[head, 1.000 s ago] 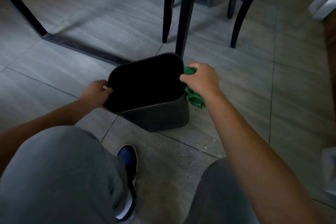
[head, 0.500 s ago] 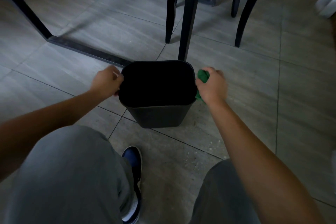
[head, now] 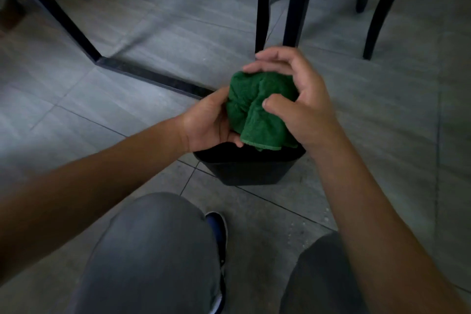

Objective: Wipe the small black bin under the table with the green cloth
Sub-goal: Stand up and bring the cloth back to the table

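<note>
The small black bin (head: 248, 169) stands upright on the grey tiled floor in front of my knees, and neither hand touches it. Above its mouth I hold the bunched green cloth (head: 257, 109) with both hands. My left hand (head: 209, 122) cups the cloth from the left and below, fingers curled under it. My right hand (head: 298, 94) grips it from the right, thumb pressed into the fabric and fingers curved over the top. Most of the bin's opening is hidden behind the cloth and my hands.
A black table leg (head: 297, 0) and a black chair with a white seat (head: 262, 2) stand just behind the bin. A black floor frame bar (head: 153, 76) runs diagonally at left. My grey-trousered knees and a blue shoe (head: 216, 232) fill the foreground.
Both hands have left the bin's rim and come together above it. The left hand now also holds the green cloth, which was in the right hand alone beside the bin.
</note>
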A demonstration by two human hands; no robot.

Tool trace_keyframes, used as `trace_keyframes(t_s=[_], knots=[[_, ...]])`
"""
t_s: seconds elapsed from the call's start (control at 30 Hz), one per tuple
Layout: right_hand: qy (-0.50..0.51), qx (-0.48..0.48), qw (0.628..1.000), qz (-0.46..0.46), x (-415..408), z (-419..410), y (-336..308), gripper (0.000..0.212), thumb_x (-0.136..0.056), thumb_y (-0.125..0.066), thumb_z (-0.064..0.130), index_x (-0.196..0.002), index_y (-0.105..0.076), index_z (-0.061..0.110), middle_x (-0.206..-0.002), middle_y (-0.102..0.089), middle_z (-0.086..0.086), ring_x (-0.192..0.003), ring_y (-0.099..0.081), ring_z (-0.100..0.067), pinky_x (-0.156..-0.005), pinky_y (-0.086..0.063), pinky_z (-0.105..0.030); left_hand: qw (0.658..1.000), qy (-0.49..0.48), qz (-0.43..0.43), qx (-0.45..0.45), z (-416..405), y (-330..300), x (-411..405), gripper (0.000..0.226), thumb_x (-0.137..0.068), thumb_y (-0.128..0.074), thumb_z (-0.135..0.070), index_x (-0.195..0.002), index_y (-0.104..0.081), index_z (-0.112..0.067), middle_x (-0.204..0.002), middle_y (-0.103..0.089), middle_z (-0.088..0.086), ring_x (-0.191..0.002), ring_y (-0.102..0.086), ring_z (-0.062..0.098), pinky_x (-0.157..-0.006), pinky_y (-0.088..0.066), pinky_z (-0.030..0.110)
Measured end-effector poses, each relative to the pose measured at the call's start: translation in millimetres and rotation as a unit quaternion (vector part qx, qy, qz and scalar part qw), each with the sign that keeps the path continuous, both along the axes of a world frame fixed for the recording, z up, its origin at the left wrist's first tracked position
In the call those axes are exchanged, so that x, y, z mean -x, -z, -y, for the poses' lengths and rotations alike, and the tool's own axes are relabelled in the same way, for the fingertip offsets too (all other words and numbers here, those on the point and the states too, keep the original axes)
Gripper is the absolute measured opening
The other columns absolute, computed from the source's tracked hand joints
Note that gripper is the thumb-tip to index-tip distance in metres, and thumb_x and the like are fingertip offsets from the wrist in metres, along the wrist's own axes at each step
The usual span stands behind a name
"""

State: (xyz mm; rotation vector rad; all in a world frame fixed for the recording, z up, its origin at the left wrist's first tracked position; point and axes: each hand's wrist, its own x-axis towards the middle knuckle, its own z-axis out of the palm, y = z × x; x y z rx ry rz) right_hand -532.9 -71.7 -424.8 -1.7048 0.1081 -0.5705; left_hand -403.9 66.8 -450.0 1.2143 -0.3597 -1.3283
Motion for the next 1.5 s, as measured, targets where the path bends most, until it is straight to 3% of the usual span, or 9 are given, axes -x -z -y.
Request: trace_keyframes(t_s=[0.13,0.27,0.37,0.5,0.7,0.87,1.17,1.3,1.5], knots=[[0.049,-0.162,0.983,-0.066,-17.9,0.0,20.8,0.06,-0.07,-0.067,0.018,-0.129,-0.055,0.022,-0.136,-0.058,-0.008,-0.128,-0.059,-0.021,-0.113,-0.047,-0.05,0.994,-0.098,0.023,-0.033,-2.1,-2.9,-17.7,0.039,-0.092,-0.055,-0.028,-0.124,-0.065,-0.006,-0.117,-0.064,0.02,-0.104,-0.061,0.034,-0.078,-0.05,0.044],[0.023,-0.382,0.907,-0.179,-10.5,-2.9,0.1,0.092,-0.069,-0.087,0.058,-0.144,-0.053,0.019,-0.145,-0.06,-0.01,-0.13,-0.062,-0.022,-0.112,-0.049,-0.048,0.986,-0.096,0.128,-0.05,-1.7,-55.1,-23.4,0.033,-0.096,-0.059,-0.003,-0.129,-0.056,-0.001,-0.114,-0.071,0.011,-0.103,-0.071,0.024,-0.084,-0.062,0.04],[-0.034,-0.39,0.884,-0.255,-5.6,-0.7,-37.8,0.08,-0.083,-0.076,0.061,-0.145,-0.055,0.015,-0.141,-0.065,-0.009,-0.13,-0.063,-0.025,-0.115,-0.045,-0.052,0.953,-0.043,0.285,-0.094,-1.4,-110.6,-27.4,0.03,-0.097,-0.064,-0.002,-0.124,-0.058,0.008,-0.115,-0.071,0.018,-0.103,-0.071,0.022,-0.09,-0.059,0.032],[-0.033,-0.297,0.889,-0.348,6.7,2.1,-105.9,0.086,-0.055,-0.086,0.077,-0.127,-0.068,0.032,-0.122,-0.076,0.002,-0.114,-0.072,-0.019,-0.108,-0.052,-0.048,0.932,-0.041,0.341,-0.112,-4.6,-190.0,-35.5,0.025,-0.097,-0.064,-0.008,-0.119,-0.06,0.004,-0.104,-0.07,0.01,-0.095,-0.069,0.011,-0.086,-0.056,0.027],[-0.093,-0.259,0.88,-0.386,15.8,1.2,-240.7,0.047,-0.065,-0.088,0.05,-0.109,-0.074,0.038,-0.11,-0.079,0.012,-0.105,-0.075,-0.009,-0.106,-0.053,-0.041,0.978,-0.178,0.088,-0.063,-14.9,-314.6,-36.3,0.02,-0.086,-0.059,-0.003,-0.106,-0.061,-0.005,-0.102,-0.067,0.016,-0.098,-0.066,0.028,-0.09,-0.055,0.043],[-0.168,-0.28,0.863,-0.386,8.6,26.3,-334.2,0.074,-0.059,-0.091,0.037,-0.129,-0.065,0.033,-0.126,-0.074,0.004,-0.118,-0.071,-0.02,-0.1,-0.055,-0.038,0.975,-0.218,-0.032,-0.038,-36.0,-402.5,-53.6,0.036,-0.078,-0.045,0.006,-0.112,-0.055,-0.003,-0.118,-0.059,0.026,-0.112,-0.057,0.04,-0.1,-0.048,0.057],[-0.084,-0.346,0.884,-0.304,-49.5,58.2,-446.7,0.034,-0.071,-0.079,0.004,-0.103,-0.07,0.013,-0.095,-0.076,-0.004,-0.092,-0.073,-0.021,-0.076,-0.059,-0.028,0.975,-0.148,-0.166,-0.019,-35.5,-510.4,-112.3,0.053,-0.085,-0.031,0.001,-0.123,-0.069,-0.002,-0.136,-0.063,0.02,-0.12,-0.063,0.035,-0.093,-0.058,0.041],[-0.045,-0.392,0.883,-0.255,-68.9,66.6,-470.6,0.042,-0.068,-0.086,0.002,-0.106,-0.077,0.018,-0.109,-0.076,-0.009,-0.104,-0.072,-0.029,-0.085,-0.061,-0.035,0.984,-0.145,-0.103,-0.027,-22.0,-536.8,-140.0,0.051,-0.089,-0.052,0.0,-0.14,-0.051,0.006,-0.141,-0.058,0.025,-0.127,-0.058,0.041,-0.093,-0.058,0.043],[-0.01,-0.176,0.959,-0.221,-101.1,91.0,-513.5,0.057,-0.077,-0.059,-0.021,-0.082,-0.078,0.032,-0.11,-0.076,0.009,-0.104,-0.069,-0.013,-0.085,-0.057,-0.025,0.981,-0.177,-0.038,-0.069,-3.2,-570.0,-175.1,0.051,-0.071,-0.054,0.005,-0.122,-0.057,-0.002,-0.111,-0.068,0.02,-0.105,-0.066,0.035,-0.082,-0.06,0.039]])
